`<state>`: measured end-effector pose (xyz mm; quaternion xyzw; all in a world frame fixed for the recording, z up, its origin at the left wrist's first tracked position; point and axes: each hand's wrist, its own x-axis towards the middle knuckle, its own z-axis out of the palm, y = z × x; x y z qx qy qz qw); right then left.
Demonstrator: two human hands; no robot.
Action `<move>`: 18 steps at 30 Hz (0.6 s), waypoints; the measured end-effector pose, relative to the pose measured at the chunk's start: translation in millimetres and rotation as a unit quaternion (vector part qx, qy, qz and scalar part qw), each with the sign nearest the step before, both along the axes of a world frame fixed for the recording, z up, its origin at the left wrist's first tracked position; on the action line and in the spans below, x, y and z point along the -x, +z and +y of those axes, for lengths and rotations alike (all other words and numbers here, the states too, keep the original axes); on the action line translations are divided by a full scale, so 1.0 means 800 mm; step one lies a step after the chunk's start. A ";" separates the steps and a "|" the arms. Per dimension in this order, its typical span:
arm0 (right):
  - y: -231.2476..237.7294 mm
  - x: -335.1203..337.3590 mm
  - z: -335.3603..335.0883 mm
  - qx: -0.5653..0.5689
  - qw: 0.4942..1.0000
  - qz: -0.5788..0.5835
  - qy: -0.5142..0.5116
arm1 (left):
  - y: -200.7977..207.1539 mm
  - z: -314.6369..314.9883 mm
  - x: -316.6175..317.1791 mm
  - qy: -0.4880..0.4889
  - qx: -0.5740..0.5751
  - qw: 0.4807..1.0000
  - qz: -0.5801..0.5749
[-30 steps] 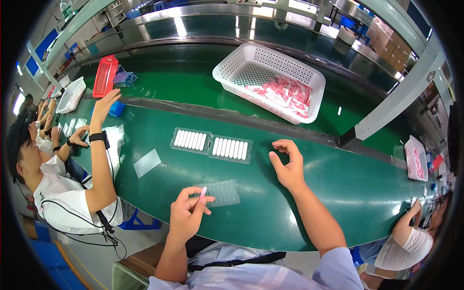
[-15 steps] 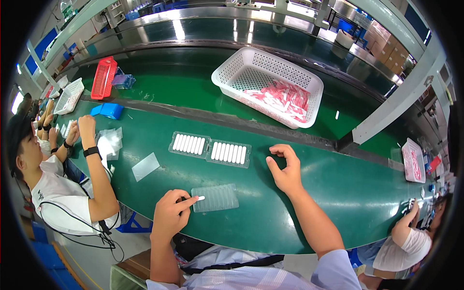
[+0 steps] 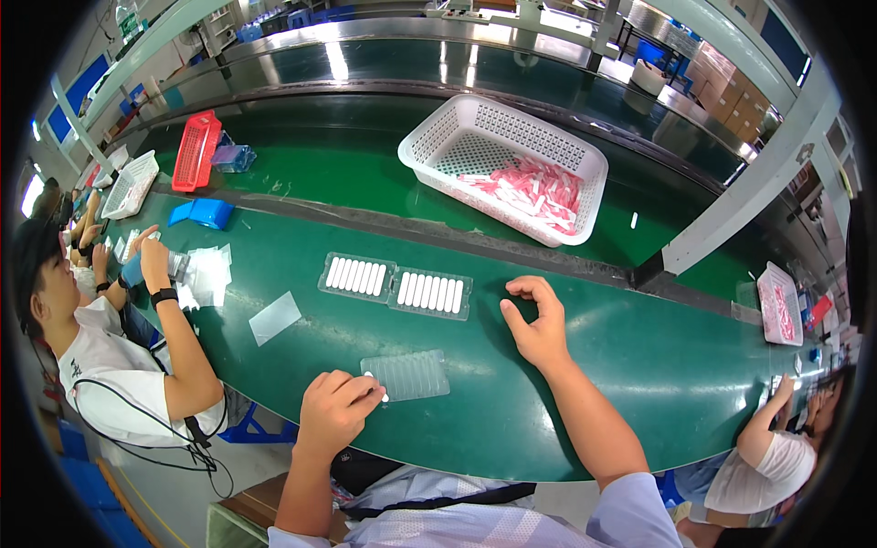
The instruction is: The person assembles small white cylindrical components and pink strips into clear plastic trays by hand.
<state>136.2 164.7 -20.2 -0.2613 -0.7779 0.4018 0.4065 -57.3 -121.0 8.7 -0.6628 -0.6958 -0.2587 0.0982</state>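
Observation:
My left hand [image 3: 340, 413] is closed in a pinch on a small white stick [image 3: 385, 397], mostly covered by the fingers. It is at the left end of a clear ribbed plastic tray [image 3: 416, 375], whose grooves show no sticks. My right hand [image 3: 539, 327] rests on the green table, holding nothing, with its fingers loosely curved and the thumb apart. Between and beyond the hands lie two clear trays, a left one [image 3: 356, 276] and a right one [image 3: 430, 293], side by side, each with a row of several white sticks.
A white perforated basket [image 3: 429, 164] holds pink and white pieces on the belt beyond. A clear flat sheet [image 3: 275, 319] lies to the left. A co-worker [image 3: 128, 356] sits at the left, near a blue holder [image 3: 203, 213] and a red basket [image 3: 195, 151]. A metal post [image 3: 722, 205] rises at the right.
My left hand has turned and its fingers have closed further around the white stick, which has tilted downward at the tray's left end. My right hand has hardly moved.

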 end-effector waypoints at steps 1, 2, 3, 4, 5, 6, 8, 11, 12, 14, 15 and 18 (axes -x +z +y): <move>0.001 0.000 0.000 0.000 1.000 0.001 -0.001 | -0.003 -0.002 -0.001 0.000 -0.004 1.000 0.001; 0.001 -0.001 -0.001 0.004 1.000 -0.004 0.002 | -0.004 -0.004 -0.002 -0.001 -0.004 1.000 0.002; 0.002 -0.002 -0.002 0.008 1.000 -0.009 0.003 | -0.003 -0.006 -0.002 0.005 0.007 1.000 -0.009; 0.002 -0.002 -0.003 0.010 1.000 -0.009 0.002 | -0.003 -0.008 -0.003 0.011 0.019 1.000 -0.021; 0.002 -0.002 -0.003 0.007 1.000 -0.011 0.004 | -0.001 -0.011 -0.004 0.009 0.021 1.000 -0.021; 0.001 -0.002 -0.001 0.002 1.000 -0.013 0.006 | 0.002 -0.012 -0.007 0.017 0.025 0.999 -0.042; -0.004 -0.002 0.002 0.002 1.000 -0.013 0.003 | 0.002 -0.009 -0.008 0.023 0.032 0.997 -0.064; 0.006 -0.001 -0.001 -0.008 1.000 -0.007 0.003 | 0.008 -0.016 -0.011 0.004 0.034 0.998 -0.061; 0.005 -0.001 0.000 -0.008 1.000 -0.008 0.002 | 0.003 -0.015 -0.010 0.006 0.033 0.998 -0.053; 0.004 0.000 0.001 -0.008 1.000 -0.006 0.002 | 0.002 -0.015 -0.006 0.008 0.032 0.998 -0.045; 0.002 0.000 0.001 -0.008 1.000 -0.004 0.000 | 0.004 -0.016 -0.003 0.003 0.034 0.999 -0.042; 0.004 0.002 0.000 -0.006 1.000 -0.009 0.003 | 0.007 -0.012 0.000 0.004 0.026 0.999 -0.029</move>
